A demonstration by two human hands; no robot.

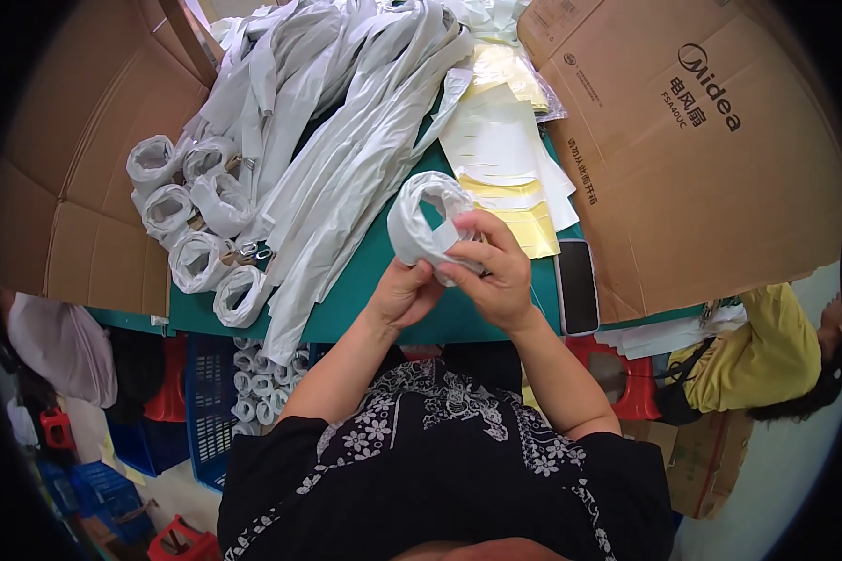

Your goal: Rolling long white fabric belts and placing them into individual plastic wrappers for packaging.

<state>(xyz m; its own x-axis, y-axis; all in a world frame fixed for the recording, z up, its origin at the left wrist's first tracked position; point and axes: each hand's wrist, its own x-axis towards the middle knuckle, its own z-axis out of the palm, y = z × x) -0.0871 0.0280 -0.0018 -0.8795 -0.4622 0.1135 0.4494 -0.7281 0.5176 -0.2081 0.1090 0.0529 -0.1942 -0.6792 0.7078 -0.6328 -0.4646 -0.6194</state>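
Note:
A white ring-shaped roll of wrinkled, plastic-looking strip (406, 224) is held up over the green table (374, 252). My left hand (410, 292) closes on its lower left side, with the thumb against the ring. My right hand (496, 271) grips the right side, its fingers bent over the edge. Beside those fingertips a small flat white piece (447, 236) lies against the roll; whether it is stuck on cannot be told. Long loose white strips (346, 187) lie in a heap to the left. Several finished-looking rolls (196, 260) with small metal clasps stand at the table's left.
Yellow and white label sheets (500, 150) lie at the far right, near a dark phone (578, 285). Cardboard panels (692, 150) rise on both sides. Below the table, a blue basket (210, 402) stands by more rolls (264, 388). Other people (758, 346) sit at both sides.

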